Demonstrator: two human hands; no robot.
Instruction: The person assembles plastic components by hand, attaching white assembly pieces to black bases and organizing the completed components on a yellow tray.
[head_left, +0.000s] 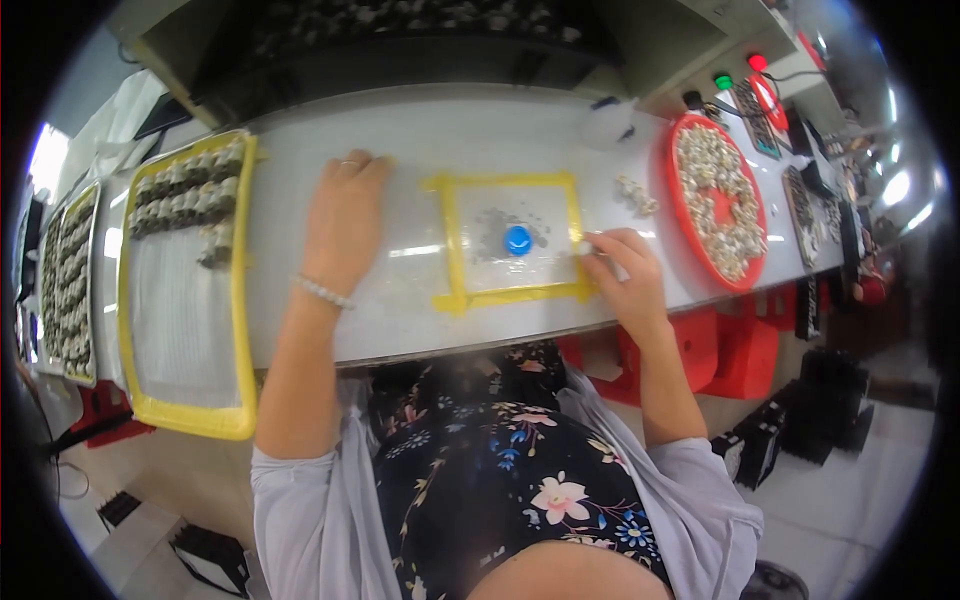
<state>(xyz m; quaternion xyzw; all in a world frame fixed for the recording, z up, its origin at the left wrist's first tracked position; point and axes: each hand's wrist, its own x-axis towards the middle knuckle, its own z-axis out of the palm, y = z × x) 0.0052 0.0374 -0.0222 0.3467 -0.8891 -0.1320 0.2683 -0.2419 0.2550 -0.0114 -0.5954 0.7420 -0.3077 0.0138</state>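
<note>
On the white tabletop, my left hand (346, 222) rests left of a yellow-taped square (452, 240), back up and fingers curled under; whatever they may hold is hidden. My right hand (632, 280) is at the square's right edge, thumb and fingertips pinched on a small whitish part (588, 248), mostly covered by the fingers. Inside the square sits a round blue cap-like piece (517, 240), with small dark grey discs (493, 232) scattered around it. A few loose white-and-metal parts (635, 194) lie beyond my right hand.
To the right, a red oval tray (676, 215) holds many small white-and-metal parts. At left stands a yellow-rimmed tray (248, 330) with rows of similar parts at its far end; another filled tray (68, 285) is beside it. Red stools (690, 350) stand below the table edge.
</note>
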